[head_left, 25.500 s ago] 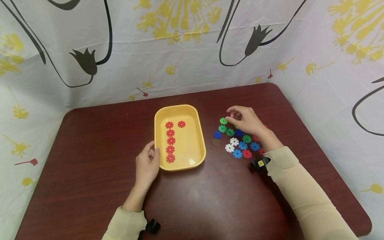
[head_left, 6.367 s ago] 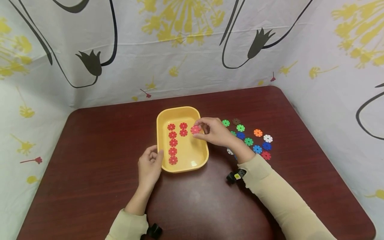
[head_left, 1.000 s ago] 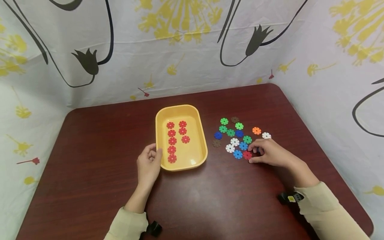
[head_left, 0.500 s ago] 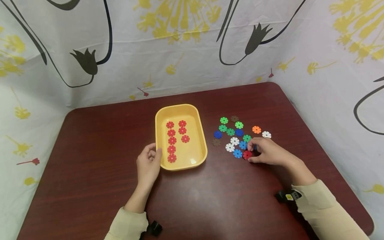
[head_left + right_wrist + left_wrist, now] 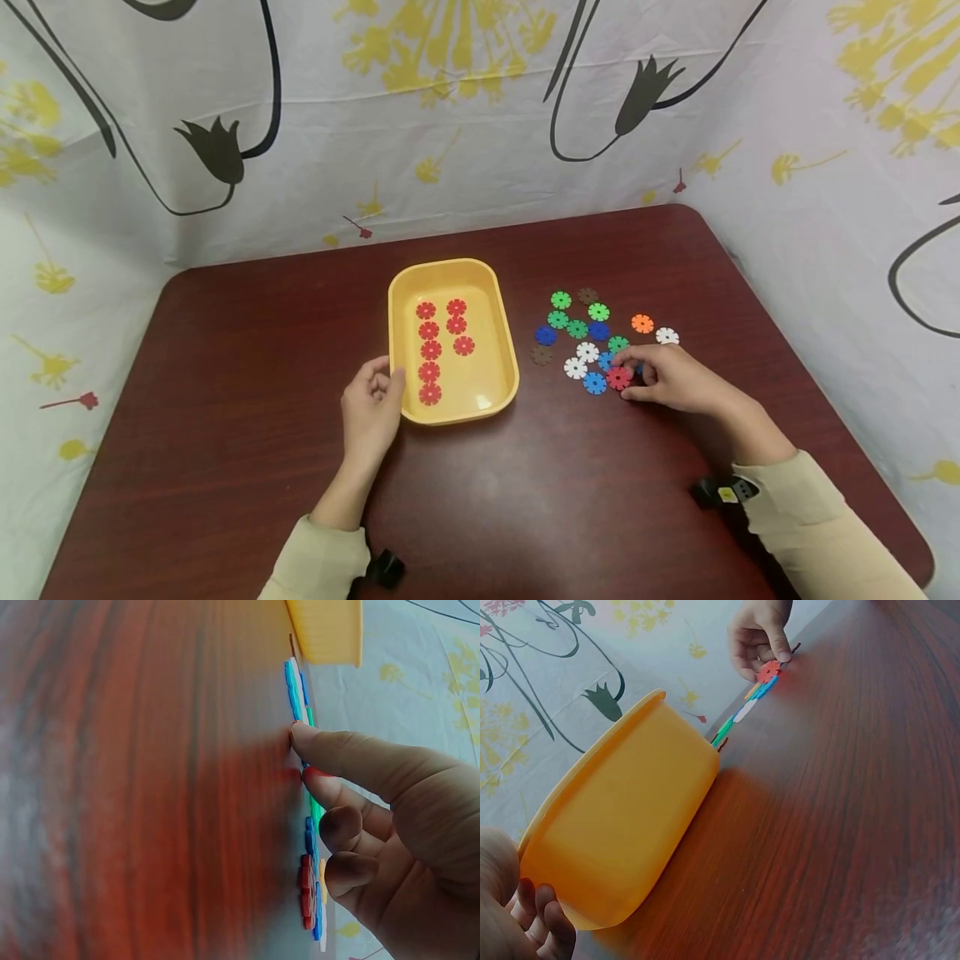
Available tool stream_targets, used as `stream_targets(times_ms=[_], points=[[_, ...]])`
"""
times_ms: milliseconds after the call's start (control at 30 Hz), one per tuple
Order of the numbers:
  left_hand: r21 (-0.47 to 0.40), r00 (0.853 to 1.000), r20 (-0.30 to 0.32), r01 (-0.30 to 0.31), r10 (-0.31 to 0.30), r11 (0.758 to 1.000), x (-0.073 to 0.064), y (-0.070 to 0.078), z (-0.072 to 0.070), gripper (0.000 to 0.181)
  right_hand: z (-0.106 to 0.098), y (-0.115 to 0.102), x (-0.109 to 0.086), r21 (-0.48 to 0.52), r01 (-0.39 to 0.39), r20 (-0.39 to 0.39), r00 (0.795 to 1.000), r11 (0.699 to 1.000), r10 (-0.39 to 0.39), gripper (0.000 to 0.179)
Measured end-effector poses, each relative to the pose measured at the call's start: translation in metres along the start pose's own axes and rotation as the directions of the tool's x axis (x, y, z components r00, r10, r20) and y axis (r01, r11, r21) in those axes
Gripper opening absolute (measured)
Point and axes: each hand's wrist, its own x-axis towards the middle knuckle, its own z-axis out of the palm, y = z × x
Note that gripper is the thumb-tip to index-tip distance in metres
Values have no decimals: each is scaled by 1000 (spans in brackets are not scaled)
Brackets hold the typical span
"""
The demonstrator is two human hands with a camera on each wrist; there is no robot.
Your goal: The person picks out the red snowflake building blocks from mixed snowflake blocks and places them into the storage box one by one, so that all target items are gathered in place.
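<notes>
On the left, my left hand (image 5: 371,408) holds the near-left rim of a yellow plastic tray (image 5: 483,375), thumb on the edge and fingers curled against the outer wall (image 5: 622,825). A long left column of red snowflake discs (image 5: 430,351) lies in it, with a shorter column of three (image 5: 457,325) beside it. My right hand (image 5: 678,379) pinches a red notched snowflake disc (image 5: 618,378) between thumb and fingers, over the near side of a loose group. The left wrist view shows that disc (image 5: 769,672) tilted up. Blue (image 5: 595,383) and white (image 5: 575,368) discs lie just left of it.
Several green (image 5: 558,320), dark blue (image 5: 545,336) and brown (image 5: 542,356) discs lie flat between tray and right hand. An orange disc (image 5: 642,323) and a white one (image 5: 667,336) lie behind that hand. Patterned cloth (image 5: 450,183) hangs behind the dark red table (image 5: 262,375).
Half a second ago the red disc lay between the right hand's fingertips; now it is tipped up in their pinch. Over the longer span, two more red discs joined the tray's shorter column.
</notes>
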Motion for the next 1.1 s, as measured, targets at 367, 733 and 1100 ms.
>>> stream_targets(times_ms=[367,733,1100], points=[[-9,1000,2,2,-2,1000,-1,0,0,29,-1,-2,4,-35,22,-39,999,999,-23,32],[-10,1000,-5,-10,10,1000,0,-1,1,29,0,-18,24,-10,127,-148,981,992,-127,34],[-17,1000,-8,-6,6,1000,-1,0,0,30,8,-45,55,48,173,-182,970,984,-161,32]])
